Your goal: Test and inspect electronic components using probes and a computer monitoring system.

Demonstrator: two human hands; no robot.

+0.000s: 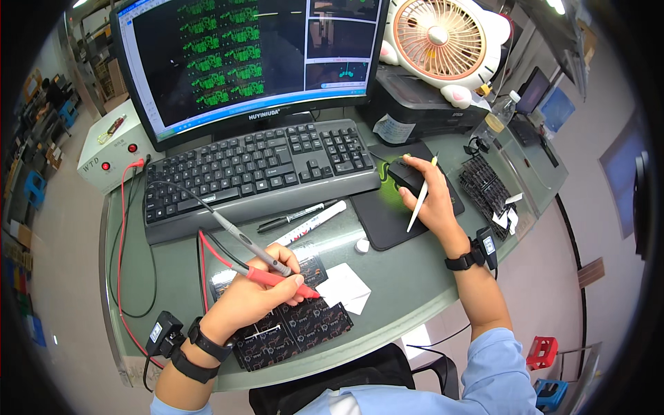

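My left hand (pixel 254 296) is closed round two test probes, a red one (pixel 271 278) and a grey one (pixel 238 236). The red probe's tip end is over dark printed circuit boards (pixel 315 325), beside a folded white paper (pixel 351 288). More of the boards lies hidden beneath that hand. On the black mouse pad (pixel 391 227), my right hand (pixel 438 199) rests its fingers on a black computer mouse (pixel 407 176). A thin white pen-like stick (pixel 419 205) with a dark tip is tucked between its fingers and thumb.
Behind the keyboard (pixel 256 169) stands a monitor (pixel 228 62) showing green board patterns. A white box (pixel 114 152) with red sockets is at left, cables trailing from it. A marker (pixel 311 223) and black pen (pixel 287 218) lie mid-table. Stacked boards (pixel 484 185), a printer (pixel 415 104) and a fan (pixel 439 38) are right.
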